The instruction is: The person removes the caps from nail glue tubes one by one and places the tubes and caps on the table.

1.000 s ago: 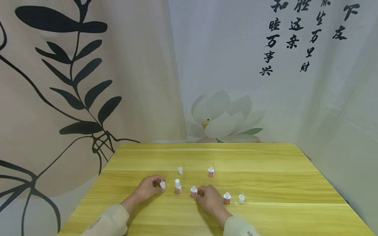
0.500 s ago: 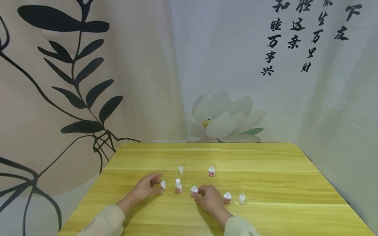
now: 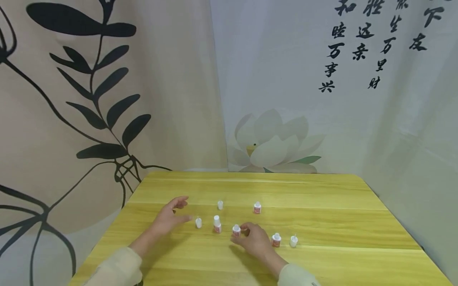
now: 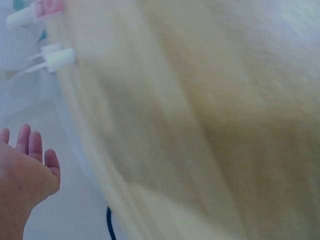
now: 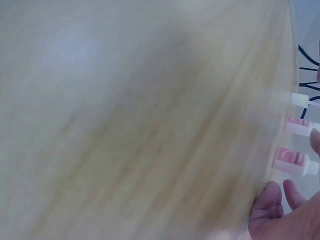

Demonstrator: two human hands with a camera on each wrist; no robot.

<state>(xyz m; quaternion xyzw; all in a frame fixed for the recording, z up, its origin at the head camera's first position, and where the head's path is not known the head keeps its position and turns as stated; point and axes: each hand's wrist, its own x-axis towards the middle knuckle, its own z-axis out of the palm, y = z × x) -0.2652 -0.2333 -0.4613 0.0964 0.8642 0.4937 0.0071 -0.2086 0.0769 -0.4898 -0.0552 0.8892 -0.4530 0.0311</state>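
Note:
My left hand [image 3: 166, 217] is raised over the left of the table, fingers spread and holding nothing. Just beyond its thumb, an upturned white cap [image 3: 198, 223] with a thin stem stands on the wood. A small white bottle with a red label and a tall cap [image 3: 217, 225] stands to the right of it. At the middle, my right hand [image 3: 255, 240] has thumb and index finger parted around an uncapped red-labelled bottle [image 3: 236, 230]. In the right wrist view that bottle [image 5: 291, 161] stands upright on the table, with gaps between it and the fingers.
Further back stand another upturned cap [image 3: 220, 205] and an uncapped bottle [image 3: 257, 207]. Right of my right hand are an uncapped bottle [image 3: 276, 240] and a stemmed cap [image 3: 294, 240]. The wooden table [image 3: 340, 214] ends at a printed curtain behind.
My left hand has let go of the white cap and drawn away up and to the left. The right hand's thumb and finger have parted from the bottle, which stays in place.

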